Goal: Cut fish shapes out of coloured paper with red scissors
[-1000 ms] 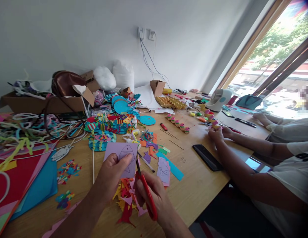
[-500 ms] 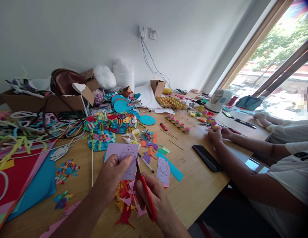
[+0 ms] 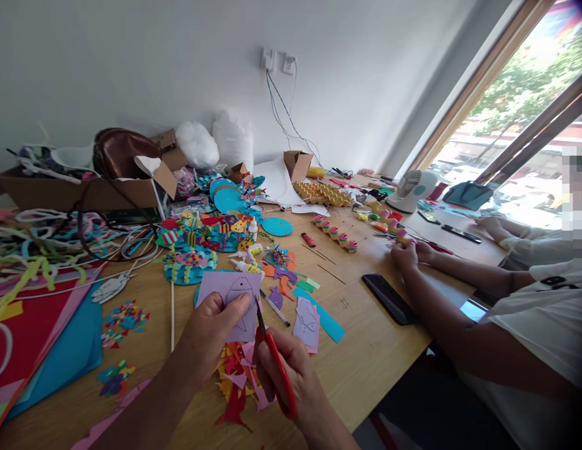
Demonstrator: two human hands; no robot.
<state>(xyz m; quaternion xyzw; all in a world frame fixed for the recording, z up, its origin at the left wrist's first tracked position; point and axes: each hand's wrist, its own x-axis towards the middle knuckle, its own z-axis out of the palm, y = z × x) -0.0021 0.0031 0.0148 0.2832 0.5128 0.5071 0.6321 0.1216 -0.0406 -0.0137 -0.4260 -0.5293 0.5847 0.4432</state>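
Two hands work close together in the head view: the left hand [image 3: 210, 328] pinches a purple sheet [image 3: 209, 282] over the counter [image 3: 342, 362], its thumb across the drawn fish [image 3: 239, 284], whose long axis runs roughly away from the wearer. The right hand [image 3: 293, 362] grips red-handled scissors [image 3: 282, 374]; from it the sheet lies ahead and leftward, blades pointing forward by its right edge, whether touching I cannot tell.

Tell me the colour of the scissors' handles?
The scissors' handles are red, seen best in the head view.
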